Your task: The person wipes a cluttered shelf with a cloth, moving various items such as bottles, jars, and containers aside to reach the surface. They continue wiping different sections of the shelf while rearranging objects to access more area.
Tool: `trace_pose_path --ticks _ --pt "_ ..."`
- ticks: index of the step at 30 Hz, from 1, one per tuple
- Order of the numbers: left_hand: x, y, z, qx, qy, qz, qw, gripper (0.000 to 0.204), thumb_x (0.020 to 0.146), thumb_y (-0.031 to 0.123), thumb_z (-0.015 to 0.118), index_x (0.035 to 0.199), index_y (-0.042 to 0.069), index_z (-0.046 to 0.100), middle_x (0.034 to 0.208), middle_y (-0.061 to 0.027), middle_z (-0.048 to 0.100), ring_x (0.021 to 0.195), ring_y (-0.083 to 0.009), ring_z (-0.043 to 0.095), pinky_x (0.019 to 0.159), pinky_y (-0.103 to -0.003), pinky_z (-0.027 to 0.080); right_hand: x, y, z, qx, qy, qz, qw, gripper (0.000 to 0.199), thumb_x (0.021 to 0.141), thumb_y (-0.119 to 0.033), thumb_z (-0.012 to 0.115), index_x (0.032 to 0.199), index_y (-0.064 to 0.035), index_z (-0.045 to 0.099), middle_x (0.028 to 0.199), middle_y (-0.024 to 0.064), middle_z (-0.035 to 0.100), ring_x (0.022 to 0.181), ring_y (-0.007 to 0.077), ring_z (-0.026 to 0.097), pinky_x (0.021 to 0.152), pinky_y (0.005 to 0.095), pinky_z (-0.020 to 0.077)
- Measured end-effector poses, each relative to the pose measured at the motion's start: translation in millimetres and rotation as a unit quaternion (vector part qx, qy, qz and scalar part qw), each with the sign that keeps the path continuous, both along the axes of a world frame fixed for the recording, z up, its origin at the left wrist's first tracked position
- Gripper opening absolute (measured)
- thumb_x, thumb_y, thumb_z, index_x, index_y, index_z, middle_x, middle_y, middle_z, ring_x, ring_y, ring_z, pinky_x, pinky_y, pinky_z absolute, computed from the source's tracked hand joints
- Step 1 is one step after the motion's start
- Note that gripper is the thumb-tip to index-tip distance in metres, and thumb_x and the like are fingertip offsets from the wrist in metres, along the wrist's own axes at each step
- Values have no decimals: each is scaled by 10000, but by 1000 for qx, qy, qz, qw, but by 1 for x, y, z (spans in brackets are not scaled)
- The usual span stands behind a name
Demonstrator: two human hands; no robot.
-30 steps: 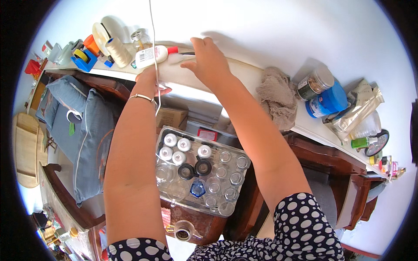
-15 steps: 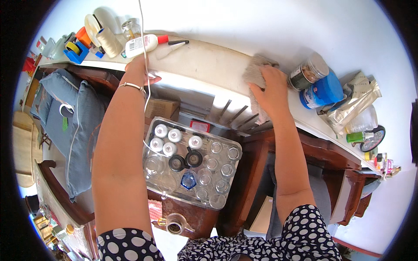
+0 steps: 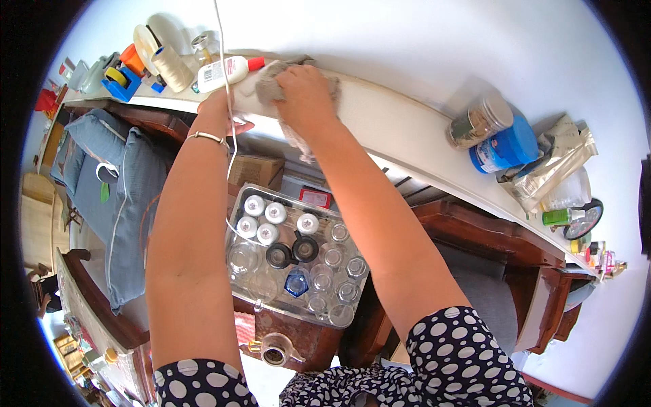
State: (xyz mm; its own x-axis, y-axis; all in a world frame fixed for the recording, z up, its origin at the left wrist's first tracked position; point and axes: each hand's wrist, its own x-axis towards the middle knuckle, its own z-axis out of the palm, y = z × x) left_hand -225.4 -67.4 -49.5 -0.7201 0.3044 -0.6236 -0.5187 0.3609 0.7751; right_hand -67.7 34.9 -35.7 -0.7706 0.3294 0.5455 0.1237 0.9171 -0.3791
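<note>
My right hand (image 3: 303, 95) presses a crumpled grey-beige cloth (image 3: 266, 87) on the long white shelf (image 3: 393, 112), its fingers bent over the fabric. A loose end of the cloth hangs over the shelf's front edge. Just left of the cloth lies a white bottle with a red cap (image 3: 222, 73). My left hand (image 3: 218, 114) rests at the shelf's front edge below that bottle, holding nothing, its thumb apart from the fingers. Some of its fingers are hidden. A white cable (image 3: 230, 129) passes in front of this hand.
On the shelf's left stand a thread cone (image 3: 172, 68) and a blue tape dispenser (image 3: 122, 84). To the right are a clear lidded jar (image 3: 480, 122), a blue tub (image 3: 505, 144) and a gold foil bag (image 3: 549, 169). Below sits a clear tray (image 3: 271, 308) of glasses and white-capped bottles.
My right hand has slid the cloth leftward along the shelf, from beside the jars to next to the white bottle. The dark-capped pen there is now covered. My left hand has stayed nearly in place.
</note>
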Motion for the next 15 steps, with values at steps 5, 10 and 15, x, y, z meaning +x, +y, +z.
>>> trace_pose_path --ticks 5,10,15 --pt "-4 -14 -4 80 20 0 997 503 861 480 539 1226 145 452 1070 -104 577 903 -285 622 682 -458 570 -9 9 6 -56 33 -5 998 325 683 -146 724 981 -63 624 1042 117 599 1037 317 518 907 420 402" --pt "-6 -14 -5 59 15 28 998 529 852 415 564 1257 108 418 1187 -148 494 973 -357 568 675 -502 567 93 30 29 -36 110 -40 992 415 677 -71 688 1078 -54 579 1061 154 584 1045 352 511 918 434 402" --pt "-2 -13 0 26 16 32 999 595 840 534 550 1269 150 400 1157 -130 520 957 -319 586 712 -483 559 219 20 25 -27 7 -157 987 496 685 -28 681 1157 -48 531 1177 155 531 1149 350 453 988 426 359"
